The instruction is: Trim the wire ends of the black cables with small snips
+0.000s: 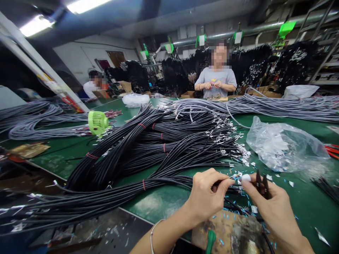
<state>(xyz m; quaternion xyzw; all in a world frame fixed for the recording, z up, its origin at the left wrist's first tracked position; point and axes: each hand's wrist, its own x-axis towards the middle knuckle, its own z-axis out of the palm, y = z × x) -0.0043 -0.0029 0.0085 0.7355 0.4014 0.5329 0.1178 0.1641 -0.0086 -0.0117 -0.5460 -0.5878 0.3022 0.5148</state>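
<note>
I'm looking at a factory workshop, a cable assembly floor. Long green table (304, 208) heaped with bundles of black cables (148, 148) tied with red bands, metal terminals at their ends; grey cables (278, 106) lie further back. A clear plastic bag (283, 146) of small parts sits near me, a small green fan (97, 122) to the left. More black cable hanks (254, 67) hang on racks behind. Strip lights (35, 25) and ducting (265, 28) overhead. A person in a grey shirt (217, 83) works across the table, another person (92, 84) farther left.

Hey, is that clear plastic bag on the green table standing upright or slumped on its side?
Slumped. The bag lies crumpled and flat on the table, its contents spread low inside.
</note>
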